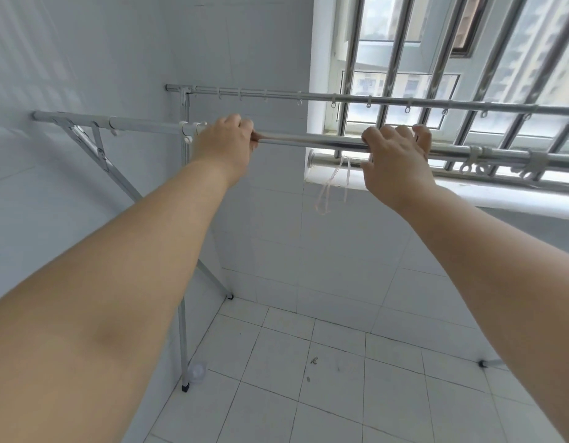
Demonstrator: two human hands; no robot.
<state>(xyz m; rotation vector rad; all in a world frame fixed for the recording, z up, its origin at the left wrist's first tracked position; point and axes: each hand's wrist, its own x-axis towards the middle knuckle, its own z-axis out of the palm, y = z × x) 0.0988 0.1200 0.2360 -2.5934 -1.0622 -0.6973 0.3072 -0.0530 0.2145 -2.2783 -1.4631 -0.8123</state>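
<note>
The near rail (308, 141) of a metal drying rack is gripped by both hands in a white-tiled corner. Beyond the rail and higher, a far rail (340, 98) strung with small hooks is seen running the same way. Behind both, a barred window (404, 59) fills the upper right. Just below the near rail, on its window side, a lower rod (327, 161) lies along the sill, and a loop of pale string (332, 183) hangs from it between the two hands. White clips (188, 129) are threaded on the near rail just left of the left hand (227, 143), almost touching it. Grey clips (475, 156) sit on the rail to the right of the right hand (396, 155), a little apart from it. Far beneath the rail, a rack leg (183, 330) is planted on the tiled floor (340, 394), with a small clear round object (196, 374) beside its foot and a few scraps (314, 360) lying further right.

The rail is held level between the hands, which are set apart along its middle stretch. The left hand is clenched round the rail. The fingers (420, 135) of the right hand are hooked over it from above, grasping it.
</note>
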